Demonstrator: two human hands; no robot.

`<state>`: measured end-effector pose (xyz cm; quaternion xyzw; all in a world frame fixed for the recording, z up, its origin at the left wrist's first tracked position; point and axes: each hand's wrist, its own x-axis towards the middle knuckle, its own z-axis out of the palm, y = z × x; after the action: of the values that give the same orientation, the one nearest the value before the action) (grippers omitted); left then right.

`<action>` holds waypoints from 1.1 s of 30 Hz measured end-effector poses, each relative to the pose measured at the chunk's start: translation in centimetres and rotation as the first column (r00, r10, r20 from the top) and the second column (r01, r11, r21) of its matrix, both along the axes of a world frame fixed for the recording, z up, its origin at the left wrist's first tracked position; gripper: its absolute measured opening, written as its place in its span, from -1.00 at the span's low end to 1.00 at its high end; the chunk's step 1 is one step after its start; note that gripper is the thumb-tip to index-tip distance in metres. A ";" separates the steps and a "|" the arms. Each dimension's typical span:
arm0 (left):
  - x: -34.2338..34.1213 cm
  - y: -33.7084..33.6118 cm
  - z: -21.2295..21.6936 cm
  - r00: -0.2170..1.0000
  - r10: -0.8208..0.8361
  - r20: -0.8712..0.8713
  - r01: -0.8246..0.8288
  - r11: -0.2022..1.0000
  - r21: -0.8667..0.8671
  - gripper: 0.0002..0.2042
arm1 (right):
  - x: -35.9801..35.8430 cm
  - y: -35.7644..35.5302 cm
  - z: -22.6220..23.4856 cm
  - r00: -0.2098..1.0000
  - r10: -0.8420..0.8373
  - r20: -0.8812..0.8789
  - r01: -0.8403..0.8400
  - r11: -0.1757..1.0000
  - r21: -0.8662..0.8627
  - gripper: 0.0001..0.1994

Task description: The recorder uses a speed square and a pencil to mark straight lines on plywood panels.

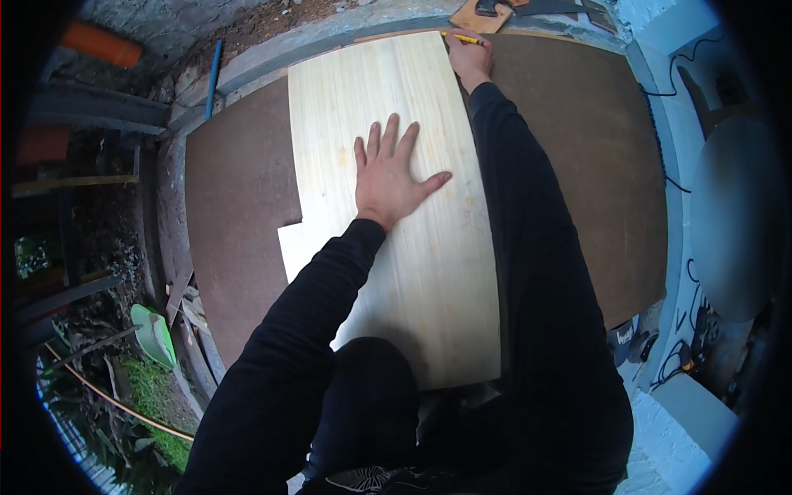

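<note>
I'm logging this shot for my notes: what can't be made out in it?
All in the head view:
Pale board: its lower left edge is partly hidden by the left sleeve and knee.
Yellow pencil in the right hand: too small to tell whether its tip touches the board.
Dark tool: cut off by the top edge.
Grey oval: blurred beyond recognition.

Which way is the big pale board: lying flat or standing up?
Lying flat. The pale board shows its wide face upward across the brown surface, and the left hand rests spread on top.
</note>
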<state>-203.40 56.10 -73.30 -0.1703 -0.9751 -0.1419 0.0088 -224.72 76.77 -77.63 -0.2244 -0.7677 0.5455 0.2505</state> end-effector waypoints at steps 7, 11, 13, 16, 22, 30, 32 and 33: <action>0.2 -0.1 -0.1 0.999 0.037 0.007 -0.037 0.999 0.008 -0.02 | -0.2 -0.4 0.9 0.988 0.022 0.150 -0.032 0.997 0.064 -0.80; 0.2 0.6 0.1 0.997 0.048 0.052 -0.049 0.999 0.007 -0.04 | 1.5 1.7 1.2 0.996 0.032 0.080 -0.034 0.999 0.029 -0.76; 0.2 1.0 -0.2 0.995 0.093 0.048 -0.092 0.995 -0.025 -0.03 | 3.9 3.6 1.5 0.987 -0.050 -0.154 -0.022 0.902 -0.432 -0.70; 0.3 0.7 0.1 0.992 0.105 0.064 -0.103 0.994 -0.040 -0.03 | 12.6 7.3 1.8 0.993 0.107 -0.040 -0.112 0.982 -0.149 -0.67; 0.6 -0.6 0.2 0.995 0.086 0.043 -0.083 0.995 -0.061 -0.04 | 43.9 4.9 10.3 0.937 0.142 0.320 -0.242 0.923 0.298 -0.79; 1.9 -5.1 -0.1 0.982 0.186 0.015 -0.184 0.977 -0.109 -0.07 | 67.3 -2.2 7.6 0.794 -0.129 0.594 0.014 0.981 0.194 -0.77; 2.4 -7.9 -0.6 0.985 0.173 -0.001 -0.172 0.977 -0.128 -0.06 | 68.8 -3.2 7.0 0.818 -0.050 0.572 -0.042 0.988 0.146 -0.74; 2.7 -8.8 -0.8 0.984 0.180 0.012 -0.176 0.972 -0.158 -0.08 | 69.3 -3.1 6.2 0.805 -0.034 0.592 -0.038 0.993 0.108 -0.74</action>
<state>-200.69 47.30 -74.12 -0.0805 -0.9946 -0.0659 -0.0045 -155.43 73.67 -71.39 -0.3678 -0.8378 0.4034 0.0100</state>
